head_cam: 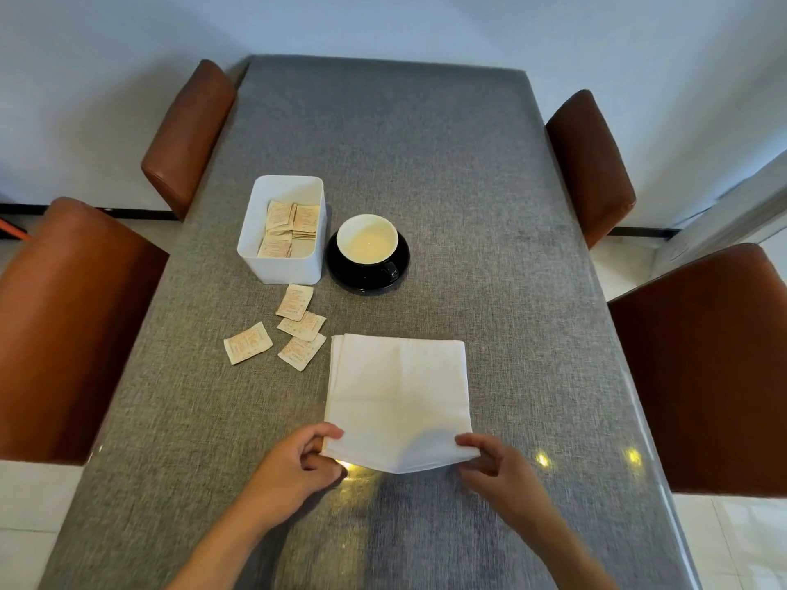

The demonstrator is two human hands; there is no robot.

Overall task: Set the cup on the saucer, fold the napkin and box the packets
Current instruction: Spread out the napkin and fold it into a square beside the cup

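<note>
A white napkin [398, 393] lies folded on the grey table. My left hand [298, 466] pinches its near left corner and my right hand [498, 470] pinches its near right corner; the near edge is lifted slightly. A black cup with a white inside [367, 241] stands on a black saucer [366, 279] beyond the napkin. To its left is a white box [283, 266] with several packets [287, 227] inside. Several loose packets [298, 325] lie on the table between the box and the napkin.
The grey table [426, 163] has brown chairs on both sides: two on the left [76, 317] [189, 134] and two on the right [707, 368] [590, 163]. A white wall stands behind the far end.
</note>
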